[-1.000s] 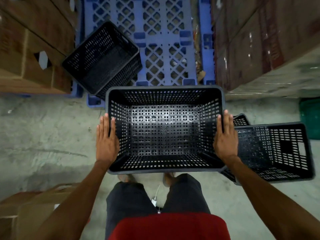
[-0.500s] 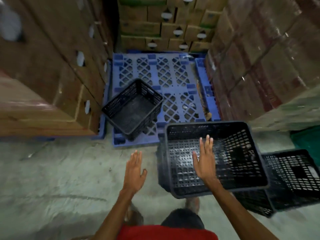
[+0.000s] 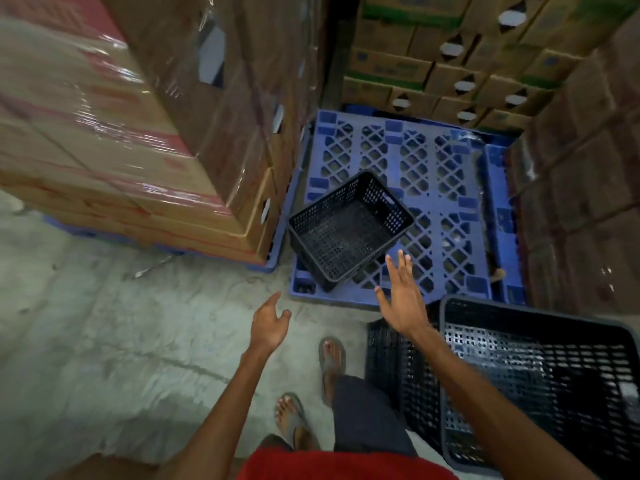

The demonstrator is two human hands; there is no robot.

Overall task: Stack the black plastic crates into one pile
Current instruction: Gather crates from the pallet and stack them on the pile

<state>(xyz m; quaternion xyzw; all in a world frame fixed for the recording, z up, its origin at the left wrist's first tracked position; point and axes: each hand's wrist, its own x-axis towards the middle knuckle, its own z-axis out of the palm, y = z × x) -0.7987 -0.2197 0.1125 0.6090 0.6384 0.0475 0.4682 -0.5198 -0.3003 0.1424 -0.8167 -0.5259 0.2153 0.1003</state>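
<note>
Head view, looking down an aisle between stacked goods; both hands are empty and reach forward over the concrete floor (image 3: pixel 104 341); the left hand (image 3: pixel 268 327), at lower centre of the frame, is half open with fingers loosely curled and thumb apart, holding nothing; the right hand (image 3: pixel 401 296), just right of centre, is spread flat with fingers extended, also holding nothing, its fingertips lying near the lower right corner of the single black crate (image 3: pixel 349 228); that crate sits upright and turned at an angle on the blue plastic pallet (image 3: pixel 446 174) at centre frame, its lower corner near the pallet's front edge; at lower right of the frame stands the stacked black crates (image 3: pixel 540 372), an upper crate nested at a tilt into a lower one whose perforated wall shows at its left, resting on the floor just in front of the pallet and beside the person's leg; shrink-wrapped cartons (image 3: pixel 138 133) fill the upper left, brown cartons (image 3: pixel 588 188) the right edge, and green-printed boxes (image 3: pixel 450 64) the upper centre behind the pallet; two sandalled feet (image 3: pixel 332 358) stand on the floor at lower centre, above a red shirt hem (image 3: pixel 339 467).
</note>
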